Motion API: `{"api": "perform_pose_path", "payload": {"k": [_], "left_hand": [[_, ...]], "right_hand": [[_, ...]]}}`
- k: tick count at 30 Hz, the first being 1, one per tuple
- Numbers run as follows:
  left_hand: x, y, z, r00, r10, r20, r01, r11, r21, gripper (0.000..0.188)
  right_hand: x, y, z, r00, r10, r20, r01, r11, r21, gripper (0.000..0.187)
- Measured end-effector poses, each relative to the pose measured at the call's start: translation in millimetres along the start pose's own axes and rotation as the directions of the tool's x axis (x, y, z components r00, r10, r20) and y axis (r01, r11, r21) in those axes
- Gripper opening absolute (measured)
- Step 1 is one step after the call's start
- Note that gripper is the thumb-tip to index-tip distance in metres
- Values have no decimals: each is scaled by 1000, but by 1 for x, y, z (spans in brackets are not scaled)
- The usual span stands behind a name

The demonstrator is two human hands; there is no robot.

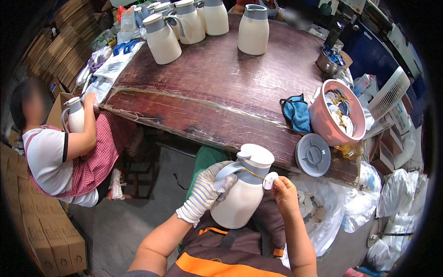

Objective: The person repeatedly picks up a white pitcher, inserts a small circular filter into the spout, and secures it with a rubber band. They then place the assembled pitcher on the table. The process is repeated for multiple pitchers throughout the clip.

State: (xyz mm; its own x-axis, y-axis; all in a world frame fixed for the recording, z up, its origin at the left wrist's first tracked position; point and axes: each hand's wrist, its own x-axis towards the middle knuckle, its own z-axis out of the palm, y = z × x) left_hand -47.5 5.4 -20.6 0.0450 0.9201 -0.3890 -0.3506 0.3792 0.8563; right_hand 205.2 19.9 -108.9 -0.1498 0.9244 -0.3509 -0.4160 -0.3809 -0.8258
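A cream vacuum jug [239, 201] with a grey neck, grey handle and white lid rests tilted against my lap. My left hand [210, 190], in a striped knit glove, is closed round the jug at its handle. Between the bare fingers of my right hand [284, 196] is a round white hang tag [270, 180], held beside the jug's neck. A yellow-gold cord [253, 173] runs from the tag across the neck to the handle. My right fingertips pinch the tag's edge.
Several similar jugs [166, 42] stand along the table's [194, 83] far side. At the right are a pink bucket [318, 113] of tags, a blue cloth [296, 113] and a grey round lid [313, 155]. A co-worker [69, 152] at left holds another jug. Stacked cartons [46, 226] fill the lower left.
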Motion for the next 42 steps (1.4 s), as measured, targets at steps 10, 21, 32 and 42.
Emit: {"api": "perform_pose_path", "payload": {"k": [10,21,32,42], "left_hand": [[1,9,-4,998,12,-57,-16,998,-60,39],[-37,80,-23,908,344,-239,-355,935,-1,42],[88,140,-160,208,871,-445,-671,458,583,43],[186,119,-238,611,582,-536,108,610,785,59]], "right_hand": [[-10,2,5,953,225,203,-266,943,201,14],[-34,-21,35,953,115,280,-59,978,-202,21],[-39,0,25,942,191,275,-127,965,-231,19],[-29,21,2,987,85,136,-29,929,-369,17]]}}
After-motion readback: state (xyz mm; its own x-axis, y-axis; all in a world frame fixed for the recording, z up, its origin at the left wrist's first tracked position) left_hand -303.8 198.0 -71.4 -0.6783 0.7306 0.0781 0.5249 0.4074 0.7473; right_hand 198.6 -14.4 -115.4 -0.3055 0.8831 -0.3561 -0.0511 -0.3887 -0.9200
